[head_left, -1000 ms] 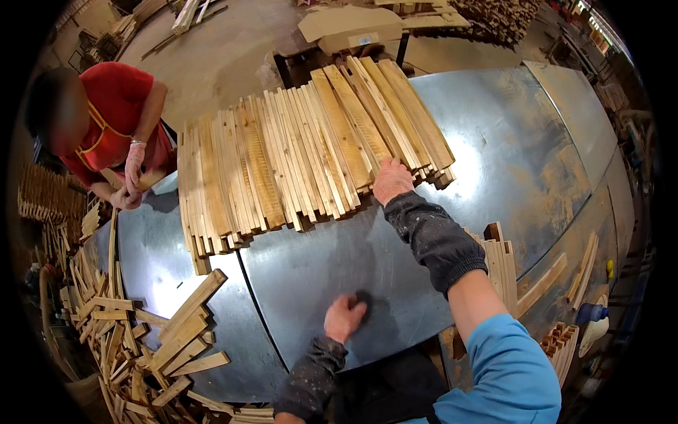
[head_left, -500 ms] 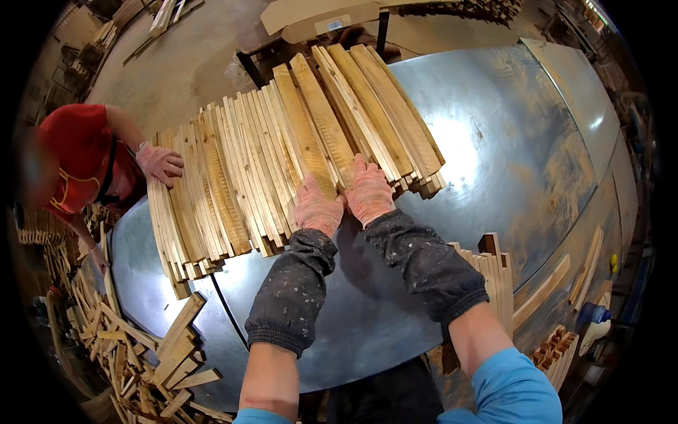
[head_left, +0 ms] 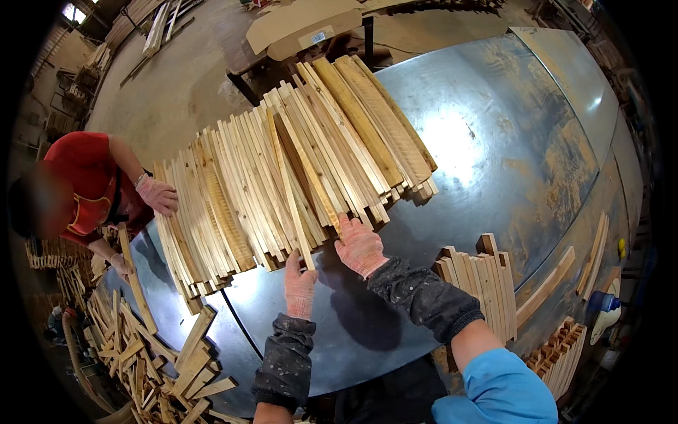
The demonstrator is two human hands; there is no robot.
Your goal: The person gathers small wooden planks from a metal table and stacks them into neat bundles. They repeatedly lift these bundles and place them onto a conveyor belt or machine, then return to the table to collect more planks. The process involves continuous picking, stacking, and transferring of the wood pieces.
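Observation:
A wide row of wooden strips [head_left: 226,180] lies side by side across the metal table. My left hand [head_left: 300,290], in a pinkish work glove, is closed on the near end of a thin wooden strip [head_left: 288,187], which lies slanted over the row. To its right, my right hand [head_left: 361,247], gloved the same way, has its fingers at the near end of another slanted wooden strip [head_left: 307,166]. Its fingers are bent around that end, though the grip is partly hidden. A dark gap shows between these two strips.
At the left, a co-worker in red [head_left: 88,166] rests one gloved hand on the row and holds a wooden strip [head_left: 138,283] in the other. Loose offcuts [head_left: 191,353] pile up at the lower left. Upright wooden pieces [head_left: 480,283] stand right of my right forearm.
My hands have moved apart and nearer to me. The wide strips beneath them now lie on edge or slanted, showing narrow faces. The co-worker's lower hand has raised a strip.

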